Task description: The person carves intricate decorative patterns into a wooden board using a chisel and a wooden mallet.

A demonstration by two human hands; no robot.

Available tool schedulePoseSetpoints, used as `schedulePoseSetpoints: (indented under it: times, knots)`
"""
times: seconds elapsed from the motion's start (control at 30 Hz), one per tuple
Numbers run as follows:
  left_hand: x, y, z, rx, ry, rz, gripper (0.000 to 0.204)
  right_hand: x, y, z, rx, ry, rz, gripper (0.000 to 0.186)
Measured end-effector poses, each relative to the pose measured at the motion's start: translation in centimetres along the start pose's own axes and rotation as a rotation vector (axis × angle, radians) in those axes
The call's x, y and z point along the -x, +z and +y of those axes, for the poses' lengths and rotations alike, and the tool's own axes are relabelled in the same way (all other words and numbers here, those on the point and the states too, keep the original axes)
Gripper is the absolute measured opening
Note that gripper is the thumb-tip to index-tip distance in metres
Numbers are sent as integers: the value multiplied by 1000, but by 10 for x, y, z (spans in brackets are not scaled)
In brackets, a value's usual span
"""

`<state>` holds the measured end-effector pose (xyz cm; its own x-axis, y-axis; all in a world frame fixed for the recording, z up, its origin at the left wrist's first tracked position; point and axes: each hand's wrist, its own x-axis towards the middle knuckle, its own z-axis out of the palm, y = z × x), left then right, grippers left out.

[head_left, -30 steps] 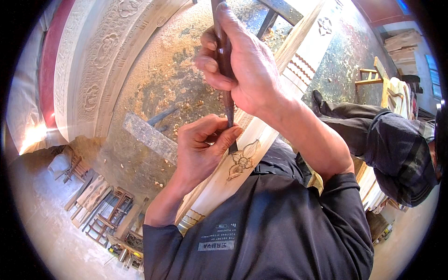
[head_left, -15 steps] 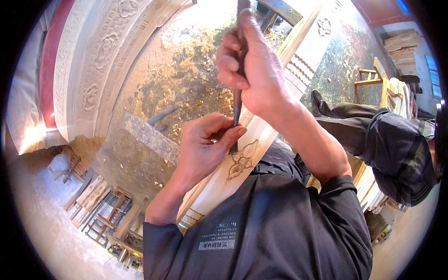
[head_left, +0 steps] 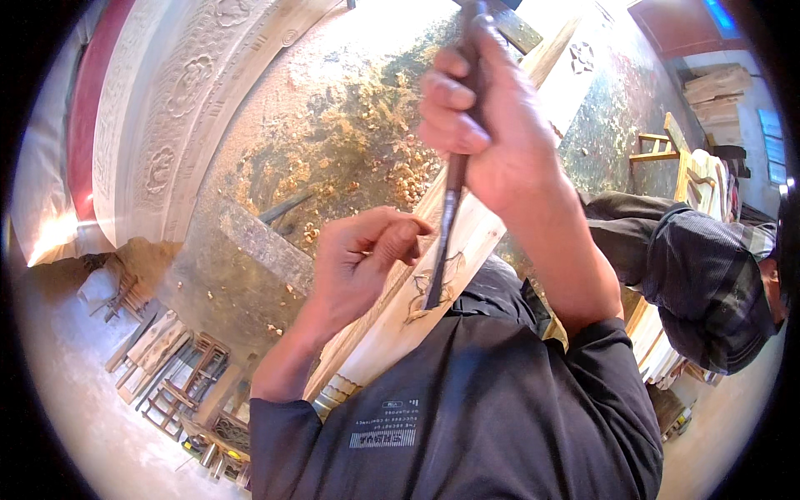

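Note:
My right hand (head_left: 500,125) is wrapped around the dark handle of a wood carving chisel (head_left: 447,229), held nearly upright. The chisel's narrow blade slants down to the near end of a flower motif (head_left: 417,312), marked in dark lines on a pale wooden beam (head_left: 387,329). My left hand (head_left: 367,254) hovers over the beam's left edge, thumb and curled forefinger together. Its fingertips are just left of the chisel shank and appear apart from it. The blade covers part of the flower.
Curly wood shavings (head_left: 408,179) litter the worn floor. A large carved wooden panel (head_left: 171,125) stands at the left, and a plank (head_left: 267,250) lies beside my left forearm. Another person (head_left: 700,275) in dark clothes is at the right, near a small wooden chair (head_left: 662,150).
My left fingers have let go of the chisel shank. My right hand has shifted rightward, and the chisel's tip now rests nearer me, across the flower motif.

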<state>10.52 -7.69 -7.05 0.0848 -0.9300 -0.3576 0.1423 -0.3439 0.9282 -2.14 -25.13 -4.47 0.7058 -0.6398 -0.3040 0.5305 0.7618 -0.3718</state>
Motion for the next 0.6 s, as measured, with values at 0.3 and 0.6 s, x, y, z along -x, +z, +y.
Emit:
schedulePoseSetpoints:
  times: [0.3,0.6]
  knots:
    - [28,-10,1,-813,469,-56,34,24,2,-50,315,-438,218,45]
    - [43,-3,-4,-886,656,-2,33,36,-10,-54,307,-370,-97,49]
